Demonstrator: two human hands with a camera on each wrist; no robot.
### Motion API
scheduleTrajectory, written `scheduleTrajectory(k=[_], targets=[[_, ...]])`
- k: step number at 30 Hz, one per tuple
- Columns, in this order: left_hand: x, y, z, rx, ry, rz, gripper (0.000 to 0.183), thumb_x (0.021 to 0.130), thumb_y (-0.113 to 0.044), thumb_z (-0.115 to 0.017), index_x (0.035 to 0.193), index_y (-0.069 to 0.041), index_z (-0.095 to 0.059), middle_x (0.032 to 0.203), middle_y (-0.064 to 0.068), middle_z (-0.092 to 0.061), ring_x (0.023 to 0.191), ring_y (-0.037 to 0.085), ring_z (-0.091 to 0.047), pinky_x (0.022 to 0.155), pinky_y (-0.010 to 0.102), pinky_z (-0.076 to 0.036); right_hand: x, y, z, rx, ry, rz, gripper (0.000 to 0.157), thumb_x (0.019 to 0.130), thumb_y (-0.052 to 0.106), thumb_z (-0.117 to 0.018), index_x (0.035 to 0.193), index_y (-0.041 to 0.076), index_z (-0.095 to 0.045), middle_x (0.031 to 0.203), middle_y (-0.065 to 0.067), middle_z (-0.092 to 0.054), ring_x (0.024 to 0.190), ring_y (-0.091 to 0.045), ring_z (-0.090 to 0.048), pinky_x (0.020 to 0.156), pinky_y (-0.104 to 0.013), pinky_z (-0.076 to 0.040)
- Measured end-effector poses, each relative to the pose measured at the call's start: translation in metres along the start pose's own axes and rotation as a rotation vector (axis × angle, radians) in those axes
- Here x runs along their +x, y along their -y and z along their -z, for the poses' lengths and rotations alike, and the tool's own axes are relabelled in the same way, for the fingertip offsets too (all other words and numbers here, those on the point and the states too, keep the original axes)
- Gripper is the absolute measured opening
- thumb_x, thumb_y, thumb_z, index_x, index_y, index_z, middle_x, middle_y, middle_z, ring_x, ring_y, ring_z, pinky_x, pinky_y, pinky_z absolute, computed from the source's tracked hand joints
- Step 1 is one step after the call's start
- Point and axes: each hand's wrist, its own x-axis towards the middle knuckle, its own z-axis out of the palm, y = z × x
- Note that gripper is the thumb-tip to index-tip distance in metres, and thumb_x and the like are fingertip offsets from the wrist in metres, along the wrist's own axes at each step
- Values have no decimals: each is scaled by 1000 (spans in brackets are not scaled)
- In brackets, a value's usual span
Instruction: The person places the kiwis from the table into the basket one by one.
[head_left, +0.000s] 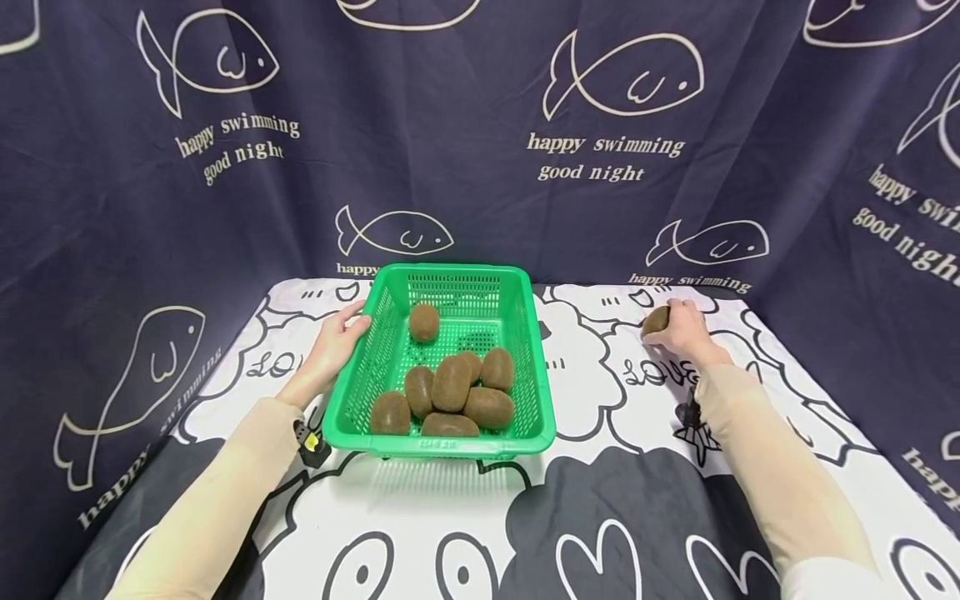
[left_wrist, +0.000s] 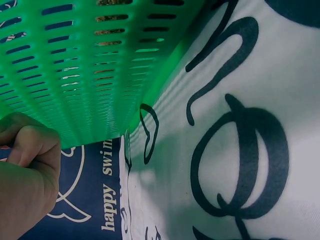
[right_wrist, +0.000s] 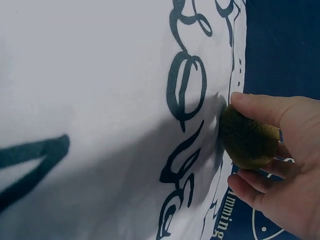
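A green plastic basket (head_left: 442,445) with slotted walls holds several brown kiwifruit (head_left: 452,383), most of them bunched at the near end. One single kiwifruit (head_left: 424,322) lies toward its back left. My left hand (head_left: 339,343) grips the basket's left rim; in the left wrist view the left hand (left_wrist: 30,165) appears bent against the slotted wall, its fingertips partly hidden. Off to the right, my right hand (head_left: 684,332) holds another kiwifruit (head_left: 657,322) low at the cloth. Thumb and fingers of the right hand (right_wrist: 285,150) wrap this kiwifruit (right_wrist: 247,135) in the right wrist view.
A white cloth (head_left: 585,375) with black cartoon drawings covers the table. Dark blue curtains (head_left: 480,150) with fish outlines and lettering enclose the back and both sides. Between the basket and my right hand lies a stretch of patterned cloth.
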Motion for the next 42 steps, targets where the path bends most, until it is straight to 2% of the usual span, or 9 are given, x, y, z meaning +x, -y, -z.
scheduleTrajectory(k=[8, 10, 18, 21, 24, 28, 34, 42], targets=[[2, 3, 0, -20, -1, 6, 52, 103, -23, -42, 152, -12, -30, 127, 33, -54, 82, 21, -70, 80, 46, -62, -1, 6, 3, 31, -107, 62, 80, 68, 19, -81, 127, -18, -41, 117, -39, -42, 107, -55, -41, 95, -65, -39], [1, 2, 0, -17, -1, 6, 52, 103, -24, -42, 152, -13, -30, 127, 33, -54, 83, 22, -70, 82, 48, -62, -1, 9, 5, 40, -122, 82, 79, 68, 17, -81, 127, -18, -42, 119, -39, -42, 109, -56, -40, 97, -67, -38], [3, 1, 1, -3, 8, 8, 53, 103, -25, -41, 153, -14, -28, 130, 32, -53, 80, 17, -69, 73, 36, -64, -2, 27, 19, 39, -212, 170, 80, 65, 11, -83, 127, -18, -43, 117, -39, -44, 106, -55, -42, 95, -66, -39], [4, 1, 2, -5, 11, 17, 53, 103, -25, -40, 153, -14, -27, 130, 31, -53, 81, 18, -69, 73, 36, -64, -3, 34, 23, 43, -237, 185, 78, 66, 10, -82, 128, -16, -43, 120, -39, -43, 109, -56, -41, 95, -66, -39], [4, 2, 2, 5, 4, 24, 53, 103, -25, -41, 153, -14, -27, 129, 31, -54, 81, 19, -69, 73, 38, -64, -5, 40, 27, 43, -259, 193, 77, 66, 9, -82, 129, -14, -43, 123, -37, -42, 111, -55, -40, 97, -65, -38], [3, 3, 1, 8, 3, 20, 53, 103, -25, -41, 153, -14, -28, 127, 32, -55, 76, 13, -68, 70, 34, -64, -9, 48, 28, 40, -277, 204, 78, 66, 9, -83, 130, -11, -43, 124, -34, -42, 112, -53, -39, 96, -65, -38], [1, 3, 0, 7, -4, -3, 53, 103, -26, -42, 153, -14, -29, 126, 31, -55, 71, 7, -66, 67, 30, -64, -13, 57, 24, 25, -303, 271, 77, 65, 8, -83, 129, -12, -45, 124, -34, -45, 109, -53, -43, 95, -67, -40], [1, 3, 0, 23, -10, -9, 52, 103, -25, -42, 152, -13, -30, 125, 31, -56, 71, 7, -65, 67, 29, -64, -15, 76, 24, 40, -317, 339, 79, 63, 7, -85, 129, -12, -47, 123, -33, -47, 110, -51, -44, 96, -64, -41]])
